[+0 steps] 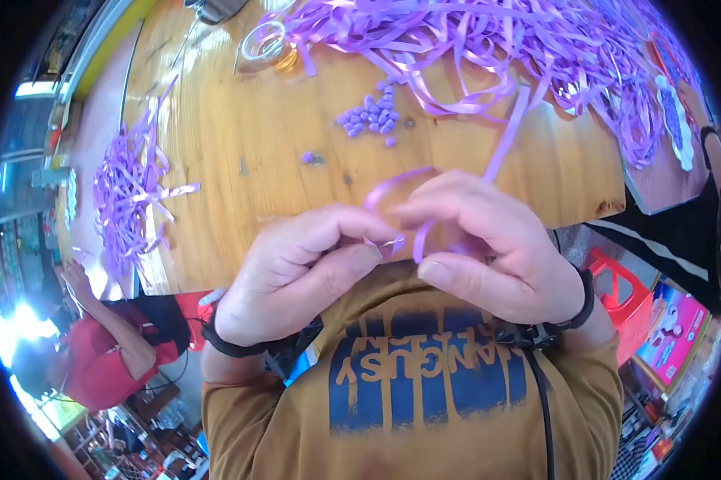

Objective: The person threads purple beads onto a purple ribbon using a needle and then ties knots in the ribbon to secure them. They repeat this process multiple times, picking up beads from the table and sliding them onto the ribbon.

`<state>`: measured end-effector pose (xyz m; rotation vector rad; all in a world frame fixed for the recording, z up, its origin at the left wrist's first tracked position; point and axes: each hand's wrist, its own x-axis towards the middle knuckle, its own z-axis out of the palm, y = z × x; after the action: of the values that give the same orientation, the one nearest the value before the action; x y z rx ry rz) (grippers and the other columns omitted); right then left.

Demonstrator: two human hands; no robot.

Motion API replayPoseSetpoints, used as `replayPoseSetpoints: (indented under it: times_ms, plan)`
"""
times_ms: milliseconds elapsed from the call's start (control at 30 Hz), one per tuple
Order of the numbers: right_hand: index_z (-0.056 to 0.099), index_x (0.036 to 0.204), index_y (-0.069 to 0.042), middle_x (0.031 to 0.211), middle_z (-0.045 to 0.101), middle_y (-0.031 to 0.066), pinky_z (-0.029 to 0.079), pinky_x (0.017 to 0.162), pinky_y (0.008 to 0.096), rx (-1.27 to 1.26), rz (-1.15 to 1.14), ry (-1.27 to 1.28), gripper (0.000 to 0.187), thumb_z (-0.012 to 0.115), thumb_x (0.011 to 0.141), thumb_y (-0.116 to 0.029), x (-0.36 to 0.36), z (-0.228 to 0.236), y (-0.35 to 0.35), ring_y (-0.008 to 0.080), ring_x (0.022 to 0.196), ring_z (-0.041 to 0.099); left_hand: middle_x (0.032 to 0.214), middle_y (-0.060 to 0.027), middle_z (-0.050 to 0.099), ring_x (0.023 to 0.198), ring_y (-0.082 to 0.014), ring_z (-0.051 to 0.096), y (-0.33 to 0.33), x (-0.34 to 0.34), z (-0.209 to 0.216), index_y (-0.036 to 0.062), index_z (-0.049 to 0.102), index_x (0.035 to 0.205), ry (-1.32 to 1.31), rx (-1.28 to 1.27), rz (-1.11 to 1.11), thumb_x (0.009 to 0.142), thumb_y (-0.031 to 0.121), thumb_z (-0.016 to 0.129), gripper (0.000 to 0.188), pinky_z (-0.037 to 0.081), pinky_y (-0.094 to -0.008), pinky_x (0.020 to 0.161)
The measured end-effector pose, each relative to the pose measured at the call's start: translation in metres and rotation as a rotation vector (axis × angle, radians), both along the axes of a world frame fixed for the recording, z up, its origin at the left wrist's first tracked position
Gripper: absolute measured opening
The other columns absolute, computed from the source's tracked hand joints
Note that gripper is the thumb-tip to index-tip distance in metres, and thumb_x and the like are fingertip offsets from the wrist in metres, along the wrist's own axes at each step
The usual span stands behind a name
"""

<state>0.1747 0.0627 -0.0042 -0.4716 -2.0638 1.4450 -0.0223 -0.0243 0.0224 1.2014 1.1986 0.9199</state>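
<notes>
Left hand's got a bit of purple ribbon pinched mid-frame, right hand curled just beside it; small purple beads dot the bench, upper centre.

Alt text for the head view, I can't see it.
The left hand pinches purple ribbon, which loops beside the right hand, at a wooden table. Beyond lie small purple beads and a big ribbon heap.

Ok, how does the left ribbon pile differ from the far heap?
The left pile is small; the far heap is much bigger. The left pile sits by the left edge of the table; the far heap spreads across its far right. Both are tangled purple ribbon.
</notes>
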Motion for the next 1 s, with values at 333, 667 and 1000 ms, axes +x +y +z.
replayPoseSetpoints:
  times_ms: [333, 667, 1000]
  plan:
    - [0.059, 0.099, -0.003, 0.080, 0.056, -0.0001, 0.035, 0.054, 0.0196, -0.357, 0.022, 0.045, 0.020, 0.064, 0.080, -0.009, 0.003, -0.005, -0.006, 0.0049, 0.062, 0.045, 0.078, 0.0007, 0.051, 0.059, -0.0013, 0.044, -0.002, 0.015, -0.006, 0.0014, 0.049, 0.097, 0.205, 0.162, 0.057, 0.085, -0.001, 0.052, 0.013, 0.034, -0.0140, 0.052]
    - [0.061, 0.085, -0.001, 0.073, 0.053, 0.0024, 0.034, 0.053, 0.0224, -0.202, -0.049, 0.033, 0.010, 0.061, 0.075, 0.002, 0.018, 0.002, 0.000, 0.0096, 0.065, 0.047, 0.075, -0.0035, 0.056, 0.066, -0.0079, 0.054, -0.004, 0.025, -0.002, 0.0033, 0.055, 0.102, 0.387, 0.104, 0.089, 0.083, 0.000, 0.057, 0.019, 0.043, -0.0207, 0.060]
    - [0.062, 0.085, -0.001, 0.078, 0.054, 0.0066, 0.041, 0.058, 0.0242, 0.076, -0.118, 0.221, 0.016, 0.063, 0.070, 0.004, 0.014, -0.013, 0.002, 0.0145, 0.073, 0.054, 0.073, -0.0034, 0.054, 0.062, -0.0075, 0.051, -0.001, 0.036, 0.001, 0.0032, 0.053, 0.097, 0.332, 0.099, 0.128, 0.083, 0.001, 0.058, 0.015, 0.042, -0.0205, 0.057]
